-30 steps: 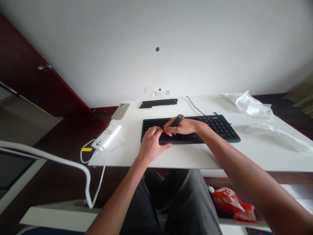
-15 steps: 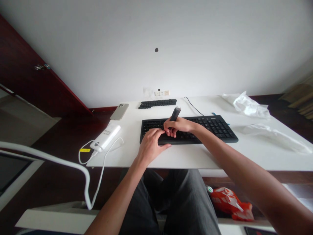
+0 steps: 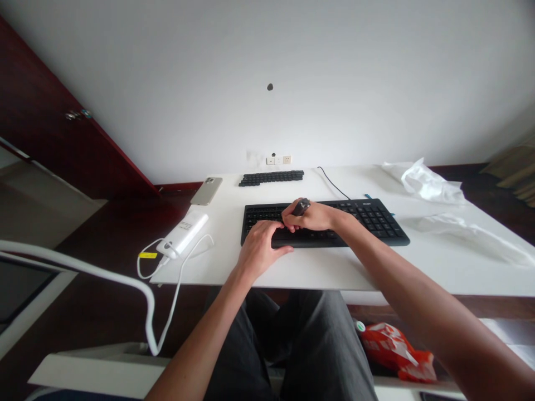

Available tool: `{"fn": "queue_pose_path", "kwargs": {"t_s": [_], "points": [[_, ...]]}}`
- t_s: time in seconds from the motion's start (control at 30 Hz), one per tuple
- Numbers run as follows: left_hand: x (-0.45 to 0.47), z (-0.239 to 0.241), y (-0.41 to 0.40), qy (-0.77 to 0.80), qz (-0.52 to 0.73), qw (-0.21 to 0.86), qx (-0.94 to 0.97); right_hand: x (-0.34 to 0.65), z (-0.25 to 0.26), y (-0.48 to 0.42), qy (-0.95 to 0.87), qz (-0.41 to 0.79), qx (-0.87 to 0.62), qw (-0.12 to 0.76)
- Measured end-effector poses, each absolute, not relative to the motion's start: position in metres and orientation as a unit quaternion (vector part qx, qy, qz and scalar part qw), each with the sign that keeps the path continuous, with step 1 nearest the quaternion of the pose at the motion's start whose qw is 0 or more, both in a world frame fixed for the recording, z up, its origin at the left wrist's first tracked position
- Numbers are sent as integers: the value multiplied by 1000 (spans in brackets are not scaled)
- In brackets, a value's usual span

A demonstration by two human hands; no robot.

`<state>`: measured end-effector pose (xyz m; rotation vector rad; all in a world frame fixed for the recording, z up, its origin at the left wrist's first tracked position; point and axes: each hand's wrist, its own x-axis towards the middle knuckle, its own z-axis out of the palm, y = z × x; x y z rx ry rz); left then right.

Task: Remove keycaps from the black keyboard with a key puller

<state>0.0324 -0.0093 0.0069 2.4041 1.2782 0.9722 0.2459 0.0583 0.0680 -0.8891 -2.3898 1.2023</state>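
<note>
A black keyboard lies on the white desk in front of me. My left hand rests on the keyboard's left part, fingers curled down onto the keys and thumb stretched along the front edge. My right hand is closed on a small dark grey tool, its upper end sticking out above the fingers, its tip down among the keys next to my left fingertips. What the tip touches is hidden by the fingers.
A row of loose black keycaps lies at the desk's back. A phone and a white power bank with a white cable sit at the left. Crumpled white plastic lies at the right. An orange packet sits below.
The dark tool has tipped down from standing upright above my right hand to lying low against the fingers. My left hand has stayed on the keys.
</note>
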Motion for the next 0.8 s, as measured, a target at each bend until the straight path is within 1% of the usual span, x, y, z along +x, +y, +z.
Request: {"fn": "queue_pose_path", "kwargs": {"t_s": [0.1,0.33,0.47,0.63,0.8], "points": [[31,4,-8,441,331,118,826,247,71,57,-856,378,-320,149],[32,2,-7,416,326,91,844,245,79,51,-870,274,-395,109],[32,4,-8,419,327,96,841,244,77,52,-865,290,-396,101],[32,5,-8,421,329,96,840,247,76,53,-864,298,-378,147],[32,5,-8,421,317,92,845,251,79,51,-858,272,-415,129]]}}
